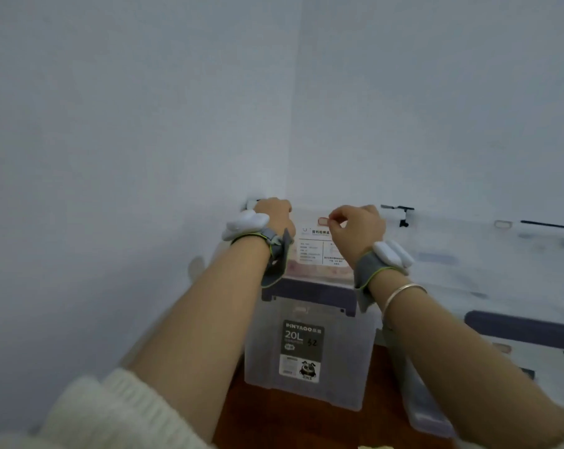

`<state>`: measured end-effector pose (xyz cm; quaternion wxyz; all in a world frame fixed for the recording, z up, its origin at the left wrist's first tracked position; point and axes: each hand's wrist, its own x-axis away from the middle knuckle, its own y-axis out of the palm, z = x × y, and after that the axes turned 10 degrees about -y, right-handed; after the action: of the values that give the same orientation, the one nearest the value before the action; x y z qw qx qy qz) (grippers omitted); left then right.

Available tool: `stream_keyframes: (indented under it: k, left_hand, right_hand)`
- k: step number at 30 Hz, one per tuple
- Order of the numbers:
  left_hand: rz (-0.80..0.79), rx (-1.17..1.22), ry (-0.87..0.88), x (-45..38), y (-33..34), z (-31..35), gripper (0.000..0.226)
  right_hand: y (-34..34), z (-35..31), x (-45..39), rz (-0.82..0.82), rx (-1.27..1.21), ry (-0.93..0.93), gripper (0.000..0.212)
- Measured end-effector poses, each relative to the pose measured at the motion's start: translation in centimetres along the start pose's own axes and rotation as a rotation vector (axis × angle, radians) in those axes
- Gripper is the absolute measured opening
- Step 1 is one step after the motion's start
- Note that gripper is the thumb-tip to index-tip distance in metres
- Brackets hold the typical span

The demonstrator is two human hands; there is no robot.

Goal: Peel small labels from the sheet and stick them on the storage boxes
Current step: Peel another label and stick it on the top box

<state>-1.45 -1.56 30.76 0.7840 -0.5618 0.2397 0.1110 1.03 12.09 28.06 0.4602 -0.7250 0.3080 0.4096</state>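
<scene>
A clear storage box [310,393] with a dark "20L" sticker stands in the room's corner. A label sheet [313,251] in a printed packet lies on its lid. My left hand [274,215] rests on the sheet's far left corner and holds it down. My right hand [358,225] hovers over the sheet's far edge, its thumb and forefinger pinched beside a small red-edged label [322,221]. Whether the fingers grip that label is too blurred to tell.
A second clear box [501,273] with a dark handle stands to the right, a small label [503,224] on its lid. White walls [144,124] close in on the left and behind. A brown wooden floor [241,416] shows below the boxes.
</scene>
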Motion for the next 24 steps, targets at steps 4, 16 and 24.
stream_keyframes:
  k: [4,16,24]
  left_hand:
    - [-0.027,0.057,-0.003,-3.9,-0.2,0.1,0.039]
    - [-0.033,0.305,0.057,-6.8,4.3,-1.2,0.041]
    - [0.043,0.415,0.065,-6.6,4.8,-1.1,0.041]
  right_hand:
    - [1.3,-0.2,-3.0,0.025,0.011,0.003,0.014]
    - [4.0,1.1,-4.7,-0.061,-0.002,-0.004,0.013]
    - [4.2,0.9,-4.7,-0.033,0.012,0.015,0.014]
